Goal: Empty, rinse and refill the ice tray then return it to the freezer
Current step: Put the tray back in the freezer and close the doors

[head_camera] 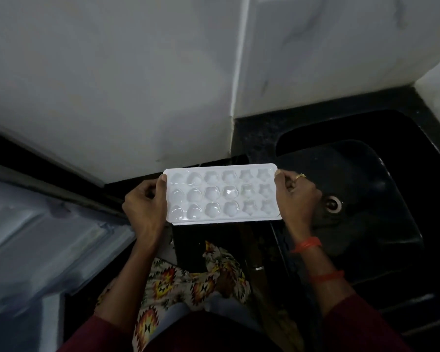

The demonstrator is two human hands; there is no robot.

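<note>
1. The white ice tray (222, 193) is held level in mid-air at frame centre, its long side running 9 to 3 o'clock, cavities facing up.
2. The left hand (144, 205) pinches the tray's 9 o'clock end, thumb on the top rim.
3. The right hand (296, 196), wearing a ring, pinches the 3 o'clock end.
4. The black sink (361, 189) lies at 3 o'clock, partly below the right hand, set in a dark surface (254, 130).
5. The open fridge door (41, 237) sits at 8 o'clock.
</note>
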